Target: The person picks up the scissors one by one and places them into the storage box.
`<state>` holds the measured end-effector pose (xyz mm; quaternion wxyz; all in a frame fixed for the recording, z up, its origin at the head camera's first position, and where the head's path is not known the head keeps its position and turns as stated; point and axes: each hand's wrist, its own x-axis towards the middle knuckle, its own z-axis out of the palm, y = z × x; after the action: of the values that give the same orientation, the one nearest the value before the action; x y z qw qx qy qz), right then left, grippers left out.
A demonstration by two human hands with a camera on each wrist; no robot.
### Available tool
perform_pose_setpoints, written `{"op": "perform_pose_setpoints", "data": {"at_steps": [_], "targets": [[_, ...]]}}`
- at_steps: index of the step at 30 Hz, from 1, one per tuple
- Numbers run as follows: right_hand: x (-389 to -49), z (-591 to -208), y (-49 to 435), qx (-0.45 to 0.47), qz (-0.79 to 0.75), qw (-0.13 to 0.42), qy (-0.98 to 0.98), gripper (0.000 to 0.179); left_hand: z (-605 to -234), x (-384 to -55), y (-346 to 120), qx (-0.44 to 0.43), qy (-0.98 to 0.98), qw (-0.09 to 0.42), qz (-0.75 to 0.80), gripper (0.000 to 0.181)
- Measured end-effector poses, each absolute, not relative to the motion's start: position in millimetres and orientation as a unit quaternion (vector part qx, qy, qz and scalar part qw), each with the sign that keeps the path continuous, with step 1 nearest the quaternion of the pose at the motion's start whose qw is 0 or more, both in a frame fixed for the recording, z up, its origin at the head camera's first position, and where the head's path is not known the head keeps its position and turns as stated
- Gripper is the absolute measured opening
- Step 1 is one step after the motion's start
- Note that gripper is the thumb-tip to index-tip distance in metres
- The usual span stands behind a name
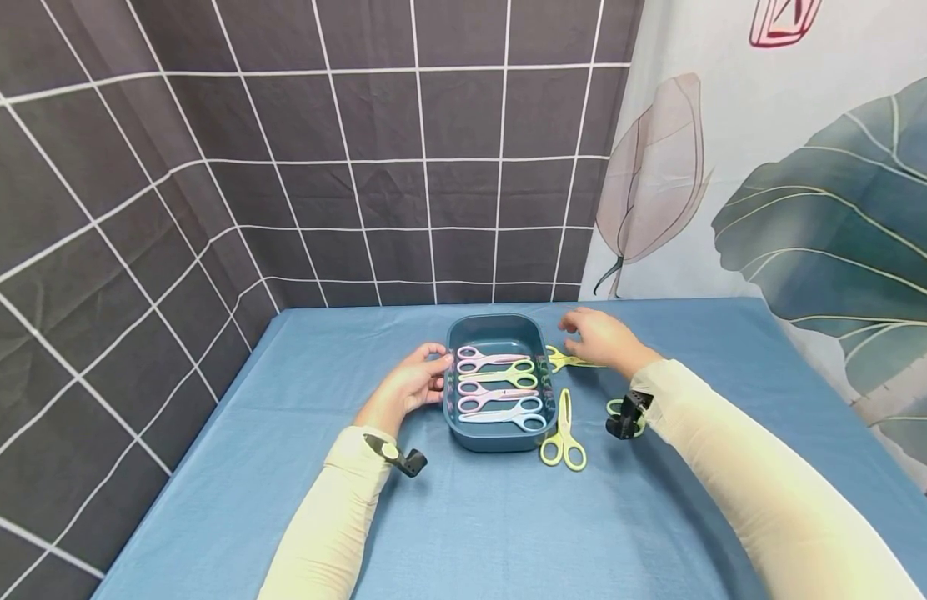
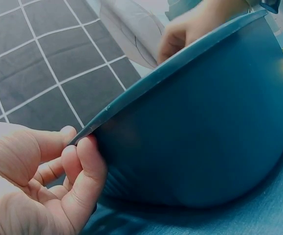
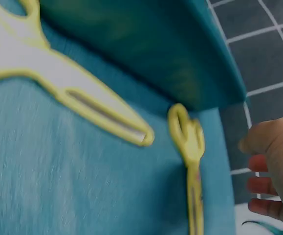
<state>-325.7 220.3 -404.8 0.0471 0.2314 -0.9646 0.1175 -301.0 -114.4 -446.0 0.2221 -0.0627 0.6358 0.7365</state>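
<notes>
A dark blue plastic bin [image 1: 501, 332] stands on the table with several scissors laid crosswise inside: pink scissors [image 1: 471, 358] at the back, then yellow-green, pink, and light blue scissors [image 1: 528, 413] at the front. My left hand [image 1: 411, 385] pinches the bin's left rim between thumb and fingers, plain in the left wrist view. Past the bin's right side hovers my right hand [image 1: 600, 337], its fingers loosely bent and holding nothing. Below that hand lie yellow scissors [image 3: 193, 152] against the bin's wall. Another yellow pair [image 1: 563, 437] rests by the bin's front right corner.
Further yellow-green scissors [image 1: 615, 407] lie partly hidden under my right wrist and its black camera [image 1: 628, 415]. A blue cloth [image 1: 478, 525] covers the table. Behind it hang a dark gridded curtain [image 1: 381, 192] and a leaf-printed cloth [image 1: 722, 133].
</notes>
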Motion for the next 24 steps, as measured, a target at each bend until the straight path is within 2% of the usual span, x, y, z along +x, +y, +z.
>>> {"op": "perform_pose_setpoints", "data": {"at_steps": [10, 13, 18, 21, 24], "targets": [[-331.2, -426.3, 231.1, 0.242, 0.085, -0.019, -0.966, 0.032, -446.9, -301.6, -114.2, -0.063, 0.636, 0.219, 0.737, 0.017], [-332.5, -432.5, 230.9, 0.244, 0.077, -0.028, -0.966, 0.025, -446.2, -300.8, -113.9, -0.064, 0.638, 0.218, 0.735, 0.018], [-332.8, -437.5, 228.9, 0.247, 0.070, -0.015, -0.966, 0.002, -445.2, -300.0, -113.4, -0.064, 0.640, 0.219, 0.733, 0.018], [-333.3, -437.1, 227.2, 0.252, 0.069, -0.011, -0.965, 0.016, -445.5, -300.5, -113.4, -0.066, 0.639, 0.218, 0.735, 0.018], [-333.8, -435.5, 226.2, 0.253, 0.068, -0.019, -0.965, 0.021, -445.4, -300.4, -113.5, -0.067, 0.641, 0.216, 0.733, 0.019]]}}
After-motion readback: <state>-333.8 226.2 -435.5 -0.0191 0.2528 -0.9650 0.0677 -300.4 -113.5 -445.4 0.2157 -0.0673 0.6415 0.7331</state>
